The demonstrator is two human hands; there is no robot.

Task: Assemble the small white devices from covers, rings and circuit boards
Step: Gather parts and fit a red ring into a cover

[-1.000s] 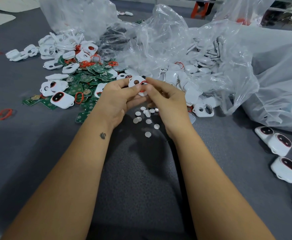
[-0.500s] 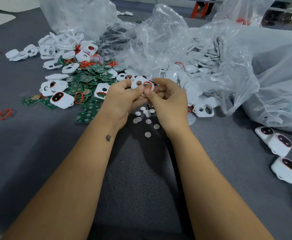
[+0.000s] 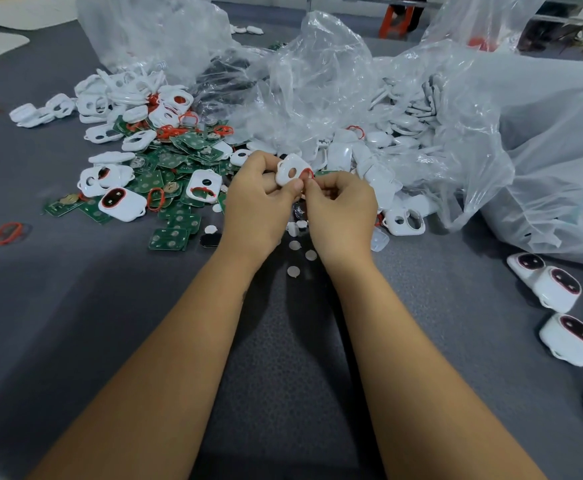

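Your left hand point(image 3: 258, 199) grips a white cover point(image 3: 291, 169) with the thumb curled onto its lower edge, and holds it above the bench point(image 3: 75, 306), a little above the middle of the view. Your right hand point(image 3: 342, 209) has its fingers curled, and its fingertips pinch a red ring point(image 3: 306, 173) at the right opening of this cover. At about 10 o'clock from your hands lies a heap of green circuit boards point(image 3: 175, 161), mixed with more white covers and red rings. One loose red ring point(image 3: 7, 233) lies alone at 9 o'clock. Small white discs point(image 3: 293, 271) lie on the bench just below your hands. Clear plastic bags point(image 3: 317, 81) with white parts fill the 12 to 2 o'clock side. At 4 o'clock, near the right edge, several finished white devices point(image 3: 558, 289) lie together.
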